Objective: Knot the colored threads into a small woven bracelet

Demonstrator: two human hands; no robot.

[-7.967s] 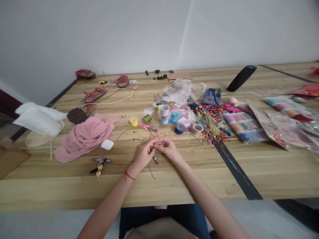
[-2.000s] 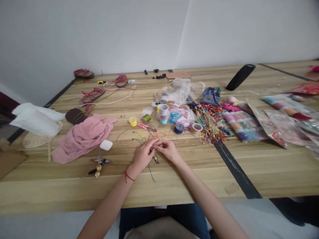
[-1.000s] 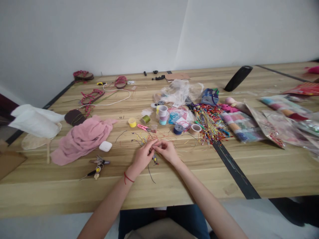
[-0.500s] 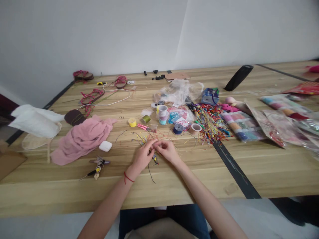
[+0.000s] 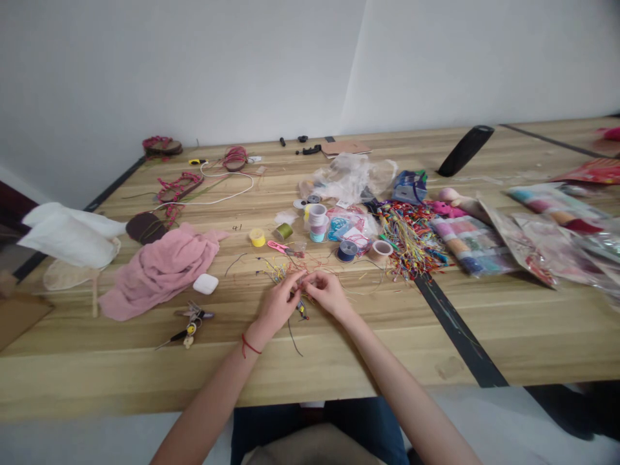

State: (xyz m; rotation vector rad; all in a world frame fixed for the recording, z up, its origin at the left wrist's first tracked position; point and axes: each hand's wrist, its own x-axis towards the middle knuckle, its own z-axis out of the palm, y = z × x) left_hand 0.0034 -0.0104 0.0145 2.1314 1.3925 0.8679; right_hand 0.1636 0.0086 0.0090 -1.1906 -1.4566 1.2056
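Close together over the table, my left hand (image 5: pixel 279 300) and my right hand (image 5: pixel 325 292) have their fingertips pinched near one another. Thin cord seems to run between them, but what exactly each pinch holds is too small to make out. Below the fingers hangs or lies a small dark piece with yellow and red bits (image 5: pixel 302 309), and a dark cord (image 5: pixel 294 339) trails from it toward me. Loose yellow and red thread ends (image 5: pixel 276 268) are scattered just beyond my fingertips. A pink-handled thread snipper (image 5: pixel 278 247) lies a little farther off.
Beyond my hands stand thread spools: yellow (image 5: pixel 257 237), green (image 5: pixel 282 232), navy (image 5: pixel 347 250) and pale brown (image 5: pixel 380 250). A heap of multicoloured braided cords (image 5: pixel 411 239) lies right, beside plastic packets (image 5: pixel 472 244). To the left are a pink cloth (image 5: pixel 162 271), a white case (image 5: pixel 206 284) and keys (image 5: pixel 192 323).
My right fingertips have shifted very slightly to the right, away from the left ones. Otherwise the scene looks the same.
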